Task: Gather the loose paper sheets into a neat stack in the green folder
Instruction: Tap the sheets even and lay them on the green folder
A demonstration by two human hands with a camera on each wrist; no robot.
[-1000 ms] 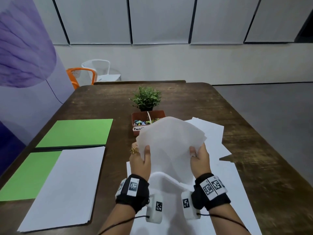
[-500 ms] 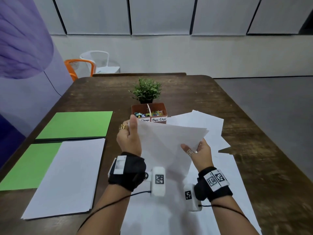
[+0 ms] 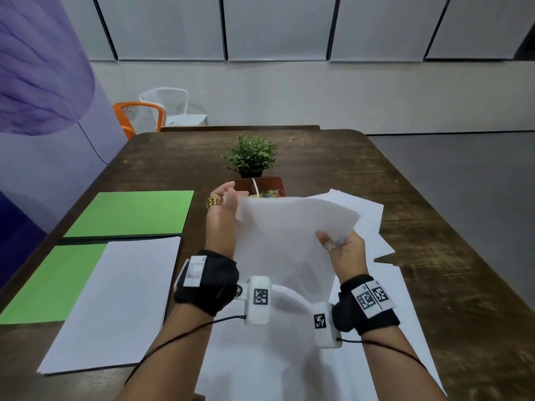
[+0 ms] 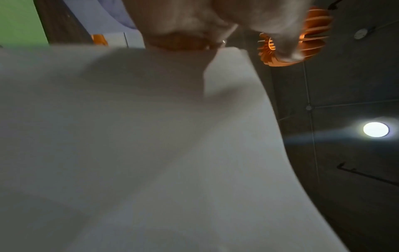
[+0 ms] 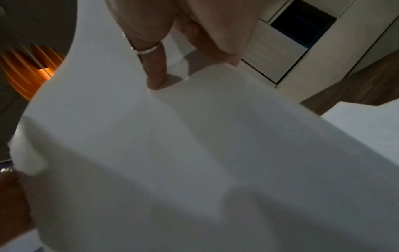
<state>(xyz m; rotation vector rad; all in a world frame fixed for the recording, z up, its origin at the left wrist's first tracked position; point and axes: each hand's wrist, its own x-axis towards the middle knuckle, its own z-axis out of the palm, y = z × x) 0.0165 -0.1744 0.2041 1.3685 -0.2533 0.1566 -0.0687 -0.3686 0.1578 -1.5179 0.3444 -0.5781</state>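
Observation:
I hold a bundle of white paper sheets upright above the table, between both hands. My left hand grips its left edge near the top corner. My right hand grips the right edge, thumb on the near face. The same sheets fill the left wrist view and the sheets fill the right wrist view, with a finger pressed on them. An open green folder lies at the left, with a neat white stack on its near half. More loose sheets lie on the table under and beyond my hands.
A small potted plant and a brown box of coloured paper clips stand just behind the held sheets. The dark wooden table runs back to an orange chair and a white chair.
The bundle has been lifted and turned, its top edge now tilted down to the right. My left hand rose to the upper left corner; my right hand stayed low on the right edge.

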